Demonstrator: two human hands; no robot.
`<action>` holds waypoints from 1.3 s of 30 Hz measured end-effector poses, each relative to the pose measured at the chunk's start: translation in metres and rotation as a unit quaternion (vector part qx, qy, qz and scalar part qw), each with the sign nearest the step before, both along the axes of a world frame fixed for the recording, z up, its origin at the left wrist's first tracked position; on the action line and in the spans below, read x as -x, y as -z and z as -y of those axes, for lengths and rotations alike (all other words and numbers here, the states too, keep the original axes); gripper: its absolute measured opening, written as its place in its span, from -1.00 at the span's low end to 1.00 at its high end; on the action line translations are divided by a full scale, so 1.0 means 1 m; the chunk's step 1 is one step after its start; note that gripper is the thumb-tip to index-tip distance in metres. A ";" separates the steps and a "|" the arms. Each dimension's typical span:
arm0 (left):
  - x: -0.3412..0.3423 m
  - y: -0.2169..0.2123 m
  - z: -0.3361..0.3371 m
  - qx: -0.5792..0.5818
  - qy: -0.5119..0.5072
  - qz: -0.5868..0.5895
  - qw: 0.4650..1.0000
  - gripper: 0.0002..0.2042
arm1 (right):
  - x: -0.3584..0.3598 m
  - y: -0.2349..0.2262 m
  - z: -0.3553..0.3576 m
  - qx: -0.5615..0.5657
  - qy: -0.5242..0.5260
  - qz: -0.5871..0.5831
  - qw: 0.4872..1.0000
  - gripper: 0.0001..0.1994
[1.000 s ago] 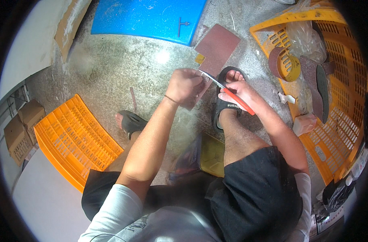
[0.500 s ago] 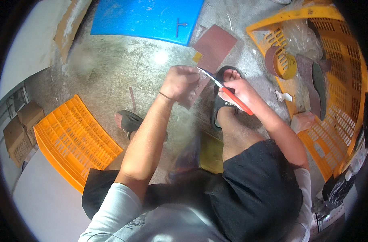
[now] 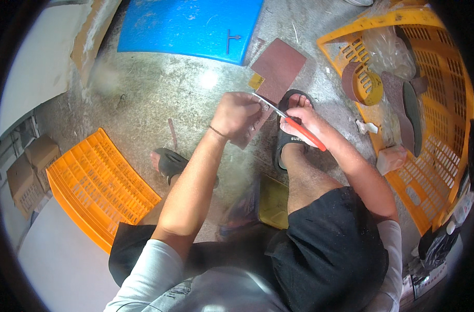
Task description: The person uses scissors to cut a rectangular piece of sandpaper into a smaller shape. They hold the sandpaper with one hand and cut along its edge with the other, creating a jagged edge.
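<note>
Floor [image 3: 138,99] of mottled grey, scuffed and dusty, spreads beneath the person's feet. A blue panel [image 3: 185,26] lies at the far side with a small T-shaped tool [image 3: 228,41] on it; an orange slatted crate [image 3: 101,179] stands at the left near cardboard boxes [image 3: 26,182], and a larger yellow-orange crate [image 3: 432,161] fills the right.

The left hand [image 3: 236,113] is closed, its fingertips pinching a thin brownish piece [image 3: 241,140] that hangs below them, partly covered by the fingers. The right hand [image 3: 302,122] is wrapped around scissors [image 3: 307,135], whose blades reach to the left fingers; how far the blades are parted is hard to make out. Whether the held piece joins the reddish-brown sheet [image 3: 281,60] beyond the hands is also unclear. The blue panel is cut off by the upper edge, and a dull yellow container [image 3: 273,203] between the legs is partly hidden by the shorts [image 3: 330,249].

The sheet is flat, matte and straight-edged, with a yellow patch [image 3: 256,81] at its side. The scissors have slim metal blades and smooth red handles. Inside the right crate lie crinkled clear plastic [image 3: 390,52] and a curled band [image 3: 372,93], brown on one face and yellow on the other.
</note>
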State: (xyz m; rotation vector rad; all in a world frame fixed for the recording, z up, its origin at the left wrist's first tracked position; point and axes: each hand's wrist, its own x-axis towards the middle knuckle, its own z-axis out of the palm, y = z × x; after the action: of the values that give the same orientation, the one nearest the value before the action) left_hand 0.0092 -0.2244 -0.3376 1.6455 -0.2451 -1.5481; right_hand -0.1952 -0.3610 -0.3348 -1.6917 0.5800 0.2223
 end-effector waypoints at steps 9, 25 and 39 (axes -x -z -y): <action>0.000 0.003 -0.001 -0.008 -0.035 -0.043 0.998 -0.90 | 0.005 0.005 -0.005 0.085 -0.001 -0.002 0.996 -0.80; -0.004 -0.001 -0.003 0.001 -0.004 0.001 1.000 -0.85 | -0.005 0.004 -0.005 -0.019 -0.039 -0.034 0.998 -0.81; -0.010 -0.003 -0.003 0.007 -0.010 -0.023 1.000 -0.92 | -0.004 0.008 -0.016 0.103 -0.040 -0.034 0.993 -0.84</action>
State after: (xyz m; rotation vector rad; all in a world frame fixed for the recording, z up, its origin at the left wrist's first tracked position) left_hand 0.0195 -0.2209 -0.3345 1.5959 -0.2147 -1.5643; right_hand -0.1912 -0.3454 -0.3424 -1.9156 0.6023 0.2866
